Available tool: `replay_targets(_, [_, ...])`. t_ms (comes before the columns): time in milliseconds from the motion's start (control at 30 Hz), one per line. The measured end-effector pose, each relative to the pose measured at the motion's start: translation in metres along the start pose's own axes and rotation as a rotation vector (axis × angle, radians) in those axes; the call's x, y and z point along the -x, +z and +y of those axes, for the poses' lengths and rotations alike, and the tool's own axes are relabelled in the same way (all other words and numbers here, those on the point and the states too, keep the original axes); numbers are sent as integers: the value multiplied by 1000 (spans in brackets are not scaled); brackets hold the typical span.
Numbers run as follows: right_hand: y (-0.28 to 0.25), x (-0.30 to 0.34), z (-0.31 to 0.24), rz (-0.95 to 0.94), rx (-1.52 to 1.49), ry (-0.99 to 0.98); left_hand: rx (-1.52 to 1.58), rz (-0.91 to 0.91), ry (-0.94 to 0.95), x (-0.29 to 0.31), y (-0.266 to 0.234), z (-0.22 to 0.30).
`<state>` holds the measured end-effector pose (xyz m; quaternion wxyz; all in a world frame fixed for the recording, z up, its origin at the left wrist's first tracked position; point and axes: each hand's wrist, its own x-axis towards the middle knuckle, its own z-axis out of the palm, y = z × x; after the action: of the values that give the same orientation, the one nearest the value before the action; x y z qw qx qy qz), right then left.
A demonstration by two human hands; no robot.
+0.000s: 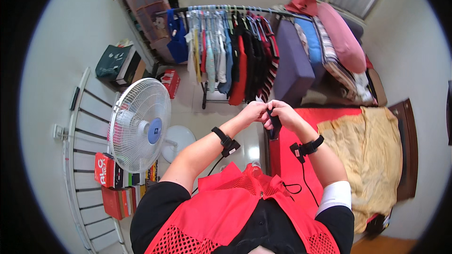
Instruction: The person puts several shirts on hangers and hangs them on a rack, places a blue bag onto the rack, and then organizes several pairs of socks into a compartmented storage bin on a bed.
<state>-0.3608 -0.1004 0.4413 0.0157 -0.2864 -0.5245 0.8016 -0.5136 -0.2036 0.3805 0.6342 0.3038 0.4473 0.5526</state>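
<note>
Both hands meet in front of me at mid-height, between the clothes rack and the red-covered bed. My right hand (284,113) is curled around a slim black item (274,123) that hangs down below the fingers; its kind cannot be made out. Pressed close against it on the left, my left hand (254,112) has its fingers pinched together. A small white bit shows above those fingertips, and what the left fingers hold is hidden. Each forearm wears a black strap with a small black box, the left one (228,144) and the right one (306,148), both trailing cables.
Ahead stands a rack of hanging clothes (226,51). A white fan (141,124) stands left, near stacked books (123,201) and a metal rail (77,155). On the right lie a red bed cover (293,155) and a crumpled yellow cloth (365,155), with piled cushions (339,37) behind.
</note>
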Motion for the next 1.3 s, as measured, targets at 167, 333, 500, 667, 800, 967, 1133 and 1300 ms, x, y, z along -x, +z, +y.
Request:
replay_targets(167, [27,-68,-24,-131,40,5,-40,347,146,9,-51,24])
replay_targets(333, [55,-130,-40,-296,189,-67,79,646,251,28,-101,52])
replay_targets(500, [94,-173,-68,-461,289,42,5,923,267,60,-152,93])
replay_targets(667, [135,-240,-70,-583,312,-64,-8,1104,325,73,-217,145])
replay_targets(800, [177,-282,-88,-577,289,-154,2,1154,449,66,-263,199])
replay_targets(967, [235,-332,-120,-621,207,-217,-332,1310,409,71,-344,261])
replay_targets(1133, [270,-393,-153,-589,220,-225,-96,1325,327,62,-389,321])
replay_targets(1300, [307,-447,-177,-592,186,-223,-51,1406,330,63,-444,358])
